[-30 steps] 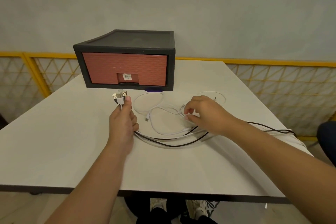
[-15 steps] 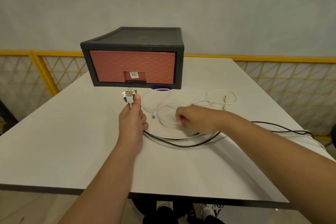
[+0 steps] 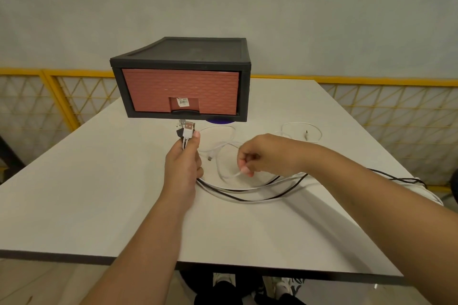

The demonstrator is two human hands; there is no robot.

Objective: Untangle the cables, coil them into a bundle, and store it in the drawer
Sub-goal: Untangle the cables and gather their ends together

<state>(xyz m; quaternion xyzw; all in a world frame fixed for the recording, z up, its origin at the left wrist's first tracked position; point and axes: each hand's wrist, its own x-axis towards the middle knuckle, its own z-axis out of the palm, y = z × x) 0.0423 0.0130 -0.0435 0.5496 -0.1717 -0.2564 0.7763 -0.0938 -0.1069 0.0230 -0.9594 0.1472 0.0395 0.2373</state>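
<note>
My left hand grips several cable ends upright, with their USB plugs sticking out above my thumb just below the drawer front. From that fist, black and white cables run right across the table in a loose arc. My right hand pinches a white cable between thumb and finger, lifting it a little off the table. More white loops lie behind it, one ending in a small jack plug. The drawer unit, black frame with a reddish-brown front, stands shut at the table's middle back.
The white table has its front edge close to me and its right edge near the trailing cables. A yellow mesh fence runs behind it. Something purple peeks from under the drawer unit. Shoes show below the table.
My right hand has drawn back left from the far loops and now pinches a white cable nearer my left hand. The left hand kept its hold on the plugs.
</note>
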